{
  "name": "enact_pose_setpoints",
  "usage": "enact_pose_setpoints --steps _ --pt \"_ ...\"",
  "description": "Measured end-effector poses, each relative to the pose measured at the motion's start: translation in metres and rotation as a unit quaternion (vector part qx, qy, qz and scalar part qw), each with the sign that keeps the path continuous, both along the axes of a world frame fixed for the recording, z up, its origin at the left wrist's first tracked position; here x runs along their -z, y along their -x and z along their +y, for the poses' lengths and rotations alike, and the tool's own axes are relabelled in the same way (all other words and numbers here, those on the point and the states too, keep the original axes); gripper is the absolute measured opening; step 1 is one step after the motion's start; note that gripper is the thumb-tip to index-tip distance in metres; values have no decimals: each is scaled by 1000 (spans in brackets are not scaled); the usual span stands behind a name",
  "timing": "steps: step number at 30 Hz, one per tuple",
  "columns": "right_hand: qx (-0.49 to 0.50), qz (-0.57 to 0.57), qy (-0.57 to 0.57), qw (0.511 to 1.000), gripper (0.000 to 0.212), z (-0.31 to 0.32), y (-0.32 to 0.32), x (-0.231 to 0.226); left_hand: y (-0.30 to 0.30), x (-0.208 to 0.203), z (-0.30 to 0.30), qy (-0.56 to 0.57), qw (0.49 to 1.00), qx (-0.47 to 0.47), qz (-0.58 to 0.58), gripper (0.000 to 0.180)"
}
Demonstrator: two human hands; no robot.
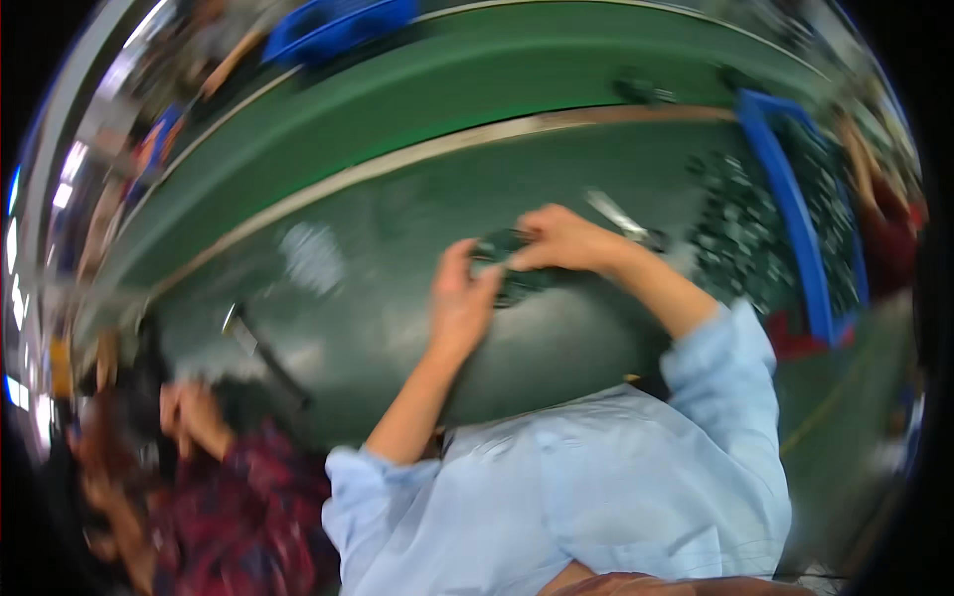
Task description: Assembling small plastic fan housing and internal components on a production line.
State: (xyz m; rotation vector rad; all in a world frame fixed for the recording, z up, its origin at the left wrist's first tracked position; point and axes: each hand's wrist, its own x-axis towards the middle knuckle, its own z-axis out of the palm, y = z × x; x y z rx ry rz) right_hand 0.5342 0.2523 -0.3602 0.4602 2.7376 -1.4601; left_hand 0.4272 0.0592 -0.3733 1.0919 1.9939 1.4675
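Over the middle of the green table (397, 338), both my hands meet at a small dark green part (500, 244), blurred by motion. My left hand (463, 298) pinches it from the left, between thumb and fingers. From the right, the fingers of my right hand (561, 238) close on its other edge. Just under the hands lie more dark pieces (519, 286), too smeared to name. A silver tool with a dark end (618, 217) rests beyond my right wrist; its kind cannot be made out.
Many dark pieces (740, 238) spread at the right, beside a blue crate (795, 219) of similar ones. Small whitish bits (311, 256) and a hammer (263, 353) lie leftward. A co-worker's hands (194, 412) are at lower left. Behind runs a green belt (447, 89) with a blue basket (338, 28).
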Motion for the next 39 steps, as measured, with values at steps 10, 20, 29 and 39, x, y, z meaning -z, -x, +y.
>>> enact_pose_setpoints --steps 10,20,29,39 --pt "361 14 -467 807 26 163 -81 6 13 34 -4 -54 987 -33 -150 31" --pt "266 -24 -534 802 34 213 -156 36 1 31 5 3 999 -34 7 21" --pt "70 113 -165 977 30 -2 -18 5 -16 -22 -32 -37 998 17 37 21" --pt "-36 50 -299 952 37 -51 -22 -20 16 -35 -72 -77 993 -81 -35 21"
